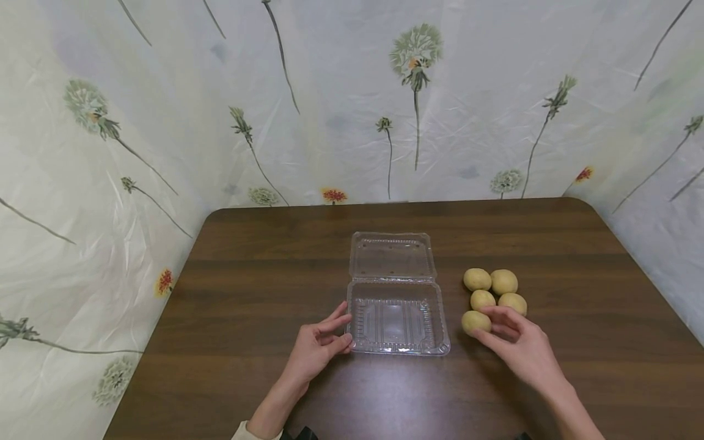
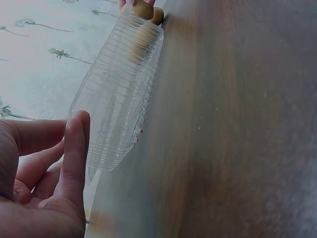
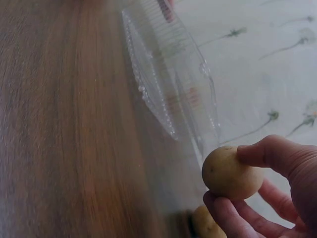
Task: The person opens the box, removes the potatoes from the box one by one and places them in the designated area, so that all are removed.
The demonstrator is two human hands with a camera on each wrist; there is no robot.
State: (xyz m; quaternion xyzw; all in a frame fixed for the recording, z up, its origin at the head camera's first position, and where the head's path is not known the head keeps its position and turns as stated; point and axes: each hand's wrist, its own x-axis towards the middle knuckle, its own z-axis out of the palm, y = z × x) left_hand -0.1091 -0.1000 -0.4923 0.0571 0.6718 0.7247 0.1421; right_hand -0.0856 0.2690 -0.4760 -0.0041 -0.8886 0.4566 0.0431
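A clear plastic clamshell container lies unfolded on the table, its lid laid back on the far side. At its left edge my left hand pinches the rim between thumb and fingers, which the left wrist view shows close up. My right hand, to the right of the container, grips a small yellow potato with thumb and fingertips. Several similar potatoes sit grouped just beyond that hand. One of them shows below the held potato in the right wrist view.
The brown wooden table has rounded far corners. Behind it and along both sides hangs a pale sheet printed with dandelions and orange flowers.
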